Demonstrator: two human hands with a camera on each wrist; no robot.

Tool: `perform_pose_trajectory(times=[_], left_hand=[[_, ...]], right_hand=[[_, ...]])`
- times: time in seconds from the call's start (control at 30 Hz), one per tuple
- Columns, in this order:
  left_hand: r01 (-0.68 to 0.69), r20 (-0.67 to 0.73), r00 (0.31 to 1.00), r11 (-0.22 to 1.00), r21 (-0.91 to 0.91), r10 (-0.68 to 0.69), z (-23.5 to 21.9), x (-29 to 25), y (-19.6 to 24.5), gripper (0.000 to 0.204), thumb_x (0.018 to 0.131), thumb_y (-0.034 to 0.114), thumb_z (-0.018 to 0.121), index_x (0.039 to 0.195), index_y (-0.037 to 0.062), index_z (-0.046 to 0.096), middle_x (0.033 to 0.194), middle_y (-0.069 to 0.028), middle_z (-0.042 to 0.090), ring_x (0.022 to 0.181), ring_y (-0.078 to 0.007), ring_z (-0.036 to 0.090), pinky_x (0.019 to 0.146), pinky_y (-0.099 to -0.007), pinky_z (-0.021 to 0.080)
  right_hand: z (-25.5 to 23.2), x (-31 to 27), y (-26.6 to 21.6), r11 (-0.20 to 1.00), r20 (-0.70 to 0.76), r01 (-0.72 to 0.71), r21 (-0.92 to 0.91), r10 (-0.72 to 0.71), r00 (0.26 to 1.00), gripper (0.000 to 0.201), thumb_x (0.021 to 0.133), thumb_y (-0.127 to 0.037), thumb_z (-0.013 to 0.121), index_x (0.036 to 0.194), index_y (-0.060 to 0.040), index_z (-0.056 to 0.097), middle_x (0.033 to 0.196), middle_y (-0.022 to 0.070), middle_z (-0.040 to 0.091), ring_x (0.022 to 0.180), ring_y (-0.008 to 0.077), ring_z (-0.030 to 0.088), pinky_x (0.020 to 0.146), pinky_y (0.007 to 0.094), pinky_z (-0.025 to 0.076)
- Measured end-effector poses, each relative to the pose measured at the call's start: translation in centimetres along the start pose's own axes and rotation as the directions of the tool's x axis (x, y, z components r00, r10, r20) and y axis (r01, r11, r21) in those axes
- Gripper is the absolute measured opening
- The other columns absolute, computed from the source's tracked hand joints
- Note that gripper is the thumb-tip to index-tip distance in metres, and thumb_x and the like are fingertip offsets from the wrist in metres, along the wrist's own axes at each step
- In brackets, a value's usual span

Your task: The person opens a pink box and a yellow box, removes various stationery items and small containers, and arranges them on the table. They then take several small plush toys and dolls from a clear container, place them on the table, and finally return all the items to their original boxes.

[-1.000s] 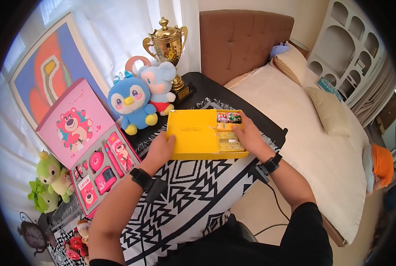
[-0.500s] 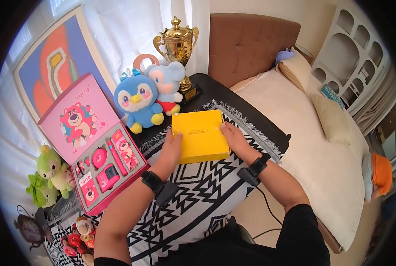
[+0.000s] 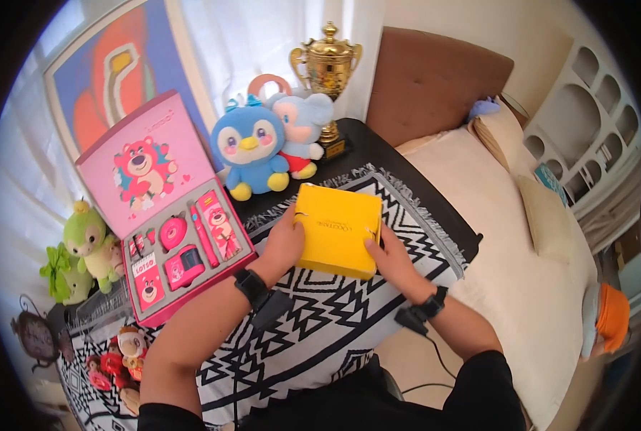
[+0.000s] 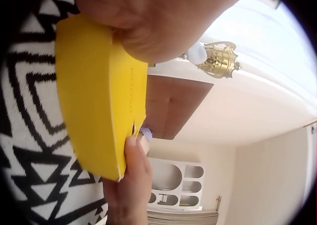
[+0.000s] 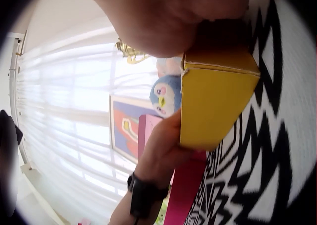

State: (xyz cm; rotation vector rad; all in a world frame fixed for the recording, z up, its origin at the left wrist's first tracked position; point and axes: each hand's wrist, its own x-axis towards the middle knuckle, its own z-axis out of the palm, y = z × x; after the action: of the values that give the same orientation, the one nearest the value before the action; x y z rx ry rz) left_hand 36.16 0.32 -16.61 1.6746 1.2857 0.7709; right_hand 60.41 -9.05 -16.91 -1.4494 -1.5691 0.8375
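A yellow cardboard box (image 3: 338, 230) with small dark lettering on its lid sits over the patterned cloth, its lid covering the top. My left hand (image 3: 283, 241) grips its left side, and my right hand (image 3: 394, 262) holds the opposite side with the thumb on top near the edge. The left wrist view shows the box's long side wall (image 4: 84, 96) and a small gap in the lid beside the right thumb. In the right wrist view, a plain end wall (image 5: 213, 106) faces the camera, with the lid edge slightly worn. The fingers under the box are mostly hidden.
Left of the box stands an open pink gift box (image 3: 184, 251) with several pink items in its tray. Behind are a blue penguin plush (image 3: 252, 151), a pale blue plush (image 3: 302, 129) and a gold trophy (image 3: 328, 72). A bed (image 3: 493, 208) lies to the right.
The yellow box's right part, earlier uncovered with small packets showing, is now covered and the box looks shorter. Both hands have tilted it clockwise. The view has swung left.
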Motion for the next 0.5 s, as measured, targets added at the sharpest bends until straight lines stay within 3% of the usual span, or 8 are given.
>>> perform_pose_trajectory(times=[0.07, 0.13, 0.2, 0.27, 0.3, 0.37, 0.47, 0.5], left_hand=[[-0.006, -0.048, 0.999, 0.968, 0.253, 0.019, -1.9, 0.5, 1.7, 0.054, 0.1, 0.011, 0.043, 0.152, -0.0025, 0.038, 0.121, -0.0302, 0.067, 0.111, -0.041, 0.067, 0.095, -0.0445, 0.053], [-0.125, 0.154, 0.987, 0.775, 0.619, 0.037, -3.5, 1.1, 2.8, 0.053, 0.098, 0.01, 0.046, 0.15, 0.002, 0.042, 0.12, -0.0238, 0.069, 0.108, -0.0364, 0.069, 0.089, -0.0446, 0.055], [-0.16, 0.113, 0.987, 0.721, 0.674, 0.114, -3.2, 1.3, 1.8, 0.05, 0.098, 0.012, 0.047, 0.146, 0.0026, 0.046, 0.114, -0.0205, 0.071, 0.102, -0.0359, 0.07, 0.084, -0.046, 0.056], [-0.211, 0.099, 0.974, 0.655, 0.726, 0.204, -2.7, 1.4, 1.8, 0.046, 0.097, 0.013, 0.048, 0.142, 0.0032, 0.05, 0.108, -0.0172, 0.073, 0.095, -0.0354, 0.072, 0.078, -0.0475, 0.057], [-0.209, 0.095, 0.972, 0.612, 0.763, 0.213, -2.4, 1.5, 1.9, 0.044, 0.097, 0.014, 0.049, 0.141, 0.0042, 0.052, 0.105, -0.0164, 0.073, 0.095, -0.0331, 0.072, 0.077, -0.0464, 0.057], [-0.196, 0.078, 0.971, 0.573, 0.796, 0.225, -2.4, 1.2, 3.1, 0.042, 0.098, 0.015, 0.05, 0.139, 0.0052, 0.053, 0.101, -0.0156, 0.072, 0.094, -0.0308, 0.072, 0.075, -0.0454, 0.057], [-0.169, 0.095, 0.982, 0.531, 0.83, 0.164, -3.2, 0.2, 4.0, 0.039, 0.096, 0.014, 0.052, 0.133, 0.0038, 0.056, 0.101, -0.0137, 0.072, 0.095, -0.029, 0.072, 0.074, -0.0443, 0.056], [-0.215, 0.063, 0.956, 0.537, 0.816, 0.286, -3.1, -0.8, 3.7, 0.037, 0.095, 0.013, 0.053, 0.13, 0.0027, 0.057, 0.102, -0.0134, 0.071, 0.094, -0.0302, 0.071, 0.074, -0.0442, 0.056]], right_hand=[[1.7, -2.3, -0.7, 0.978, -0.027, -0.009, 0.208, 0.015, 1.0, 0.058, 0.099, -0.012, 0.062, 0.149, 0.003, 0.037, 0.138, 0.0201, 0.05, 0.123, 0.0279, 0.058, 0.1, 0.0363, 0.049], [1.7, -3.7, -1.9, 0.988, -0.062, -0.124, 0.091, 0.13, 0.99, 0.07, 0.094, -0.013, 0.069, 0.151, 0.0026, 0.032, 0.145, 0.0213, 0.038, 0.129, 0.0295, 0.052, 0.098, 0.0363, 0.05], [0.5, -3.4, -1.9, 0.973, -0.258, -0.031, -0.229, -0.03, 0.966, 0.088, 0.087, -0.023, 0.079, 0.153, 0.0038, 0.028, 0.155, 0.0298, 0.025, 0.141, 0.0399, 0.038, 0.107, 0.0442, 0.044], [-1.0, -2.6, -3.5, 0.746, -0.098, 0.239, -0.622, -0.377, 0.921, 0.081, 0.084, -0.027, 0.081, 0.15, -0.0001, 0.041, 0.157, 0.0301, 0.027, 0.144, 0.0441, 0.033, 0.114, 0.0481, 0.038], [-1.9, -2.1, -3.4, 0.739, -0.094, 0.244, -0.628, -0.384, 0.918, 0.081, 0.084, -0.027, 0.081, 0.15, -0.0001, 0.041, 0.157, 0.0301, 0.027, 0.144, 0.0441, 0.033, 0.114, 0.0481, 0.038], [-3.3, -1.1, -3.4, 0.66, 0.322, 0.466, -0.589, -0.337, 0.885, 0.072, 0.078, -0.032, 0.086, 0.14, -0.0071, 0.059, 0.155, 0.0269, 0.036, 0.145, 0.0462, 0.031, 0.117, 0.0497, 0.034], [-3.0, -0.9, -4.9, 0.714, 0.421, 0.478, -0.512, -0.277, 0.864, 0.065, 0.072, -0.035, 0.089, 0.13, -0.0127, 0.069, 0.152, 0.024, 0.042, 0.145, 0.0482, 0.031, 0.119, 0.0529, 0.032], [-2.7, -1.0, -4.7, 0.654, 0.419, 0.498, -0.569, -0.29, 0.86, 0.068, 0.068, -0.035, 0.09, 0.129, -0.012, 0.069, 0.153, 0.0251, 0.04, 0.145, 0.0491, 0.031, 0.119, 0.053, 0.031]])
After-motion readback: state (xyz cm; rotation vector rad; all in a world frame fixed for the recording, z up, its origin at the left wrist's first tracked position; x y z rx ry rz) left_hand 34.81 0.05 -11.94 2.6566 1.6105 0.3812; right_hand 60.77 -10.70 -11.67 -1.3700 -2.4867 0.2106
